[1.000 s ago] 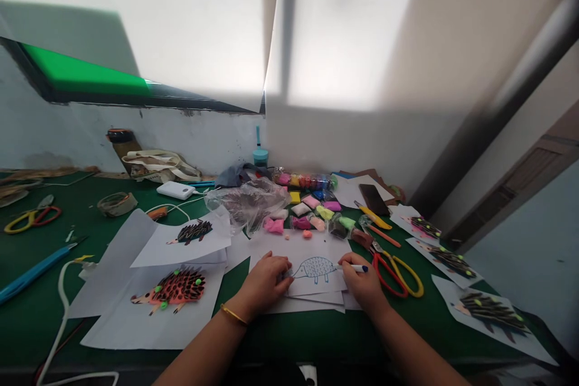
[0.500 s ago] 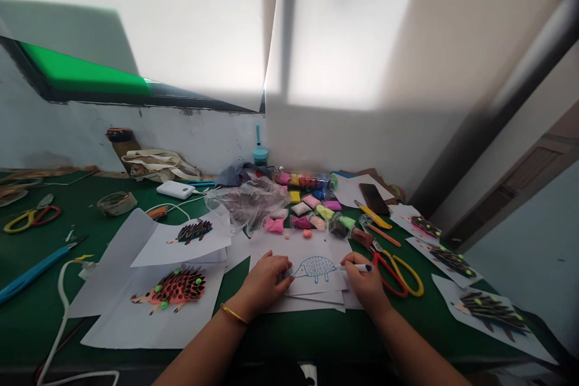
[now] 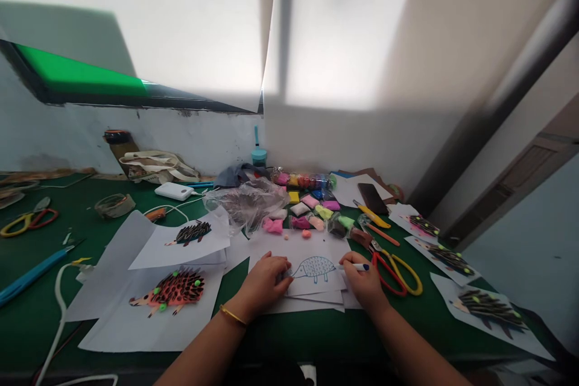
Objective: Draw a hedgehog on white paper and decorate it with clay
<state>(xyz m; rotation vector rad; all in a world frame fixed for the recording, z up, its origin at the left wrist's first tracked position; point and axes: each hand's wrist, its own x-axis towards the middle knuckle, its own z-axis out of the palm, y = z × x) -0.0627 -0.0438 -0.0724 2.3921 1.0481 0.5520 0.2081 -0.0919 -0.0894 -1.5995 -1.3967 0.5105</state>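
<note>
A white sheet (image 3: 296, 287) bears a blue outline drawing of a spiny animal (image 3: 317, 268). On its left edge rests my left hand (image 3: 268, 277), palm down with the fingers bent close together; whether anything is under them is hidden. My right hand (image 3: 363, 274) grips a white marker (image 3: 355, 266) with a dark blue end, its tip side at the drawing's right end. Above the drawing lie a small orange clay ball (image 3: 306, 234) and packets of coloured clay (image 3: 324, 212).
Red-and-yellow scissors (image 3: 397, 274) lie right of my right hand, near a yellow cutter (image 3: 373, 215) and a phone (image 3: 373, 198). Finished animal pictures lie left (image 3: 108, 335) and right (image 3: 446, 289). A crumpled plastic bag (image 3: 246, 202) and white power bank (image 3: 174, 191) sit further back.
The whole view has shifted slightly. Both hands keep nearly the same places on the paper, and the marker remains in my right hand.
</note>
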